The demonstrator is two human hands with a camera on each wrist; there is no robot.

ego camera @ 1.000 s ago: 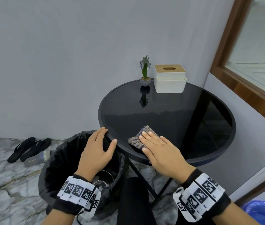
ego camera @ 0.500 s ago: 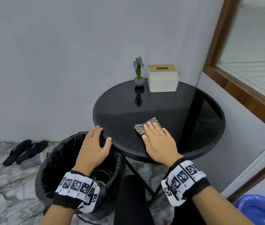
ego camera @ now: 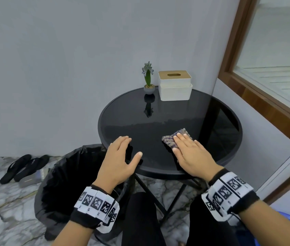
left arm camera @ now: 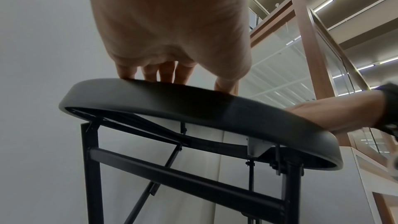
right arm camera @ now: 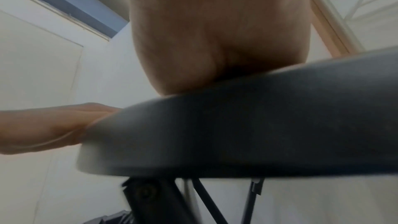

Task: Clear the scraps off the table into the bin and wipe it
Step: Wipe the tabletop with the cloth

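Black glass tops the one round bench (ego camera: 169,114) we are working at, standing in a corner on a dark metal frame. One bin (ego camera: 64,174) with a black liner sits on the marble floor (ego camera: 0,197) just to its left, its rim near the bench edge. We count two black sandals (ego camera: 23,167) lying side by side further left by the wall. At the back of the bench stands one white tissue box (ego camera: 175,86) with a wooden lid, and just left of it one small potted plant (ego camera: 148,77), upright, its reflection showing in the glass. One checked cloth (ego camera: 173,138) lies on the near part of the bench, folded small.

Our right hand (ego camera: 191,155) lies flat on the cloth, palm down, fingers straight and together, pressing it to the glass; the cloth shows beyond the fingertips and to their left. Our left hand (ego camera: 120,160) is also spread and relaxed, gripping nothing: four fingers reach over the near left edge onto the top, thumb out to the right. The left wrist view shows those fingertips (left arm camera: 165,72) touching the rim from above. Each wrist carries one marker band. We see no scraps on the glass.
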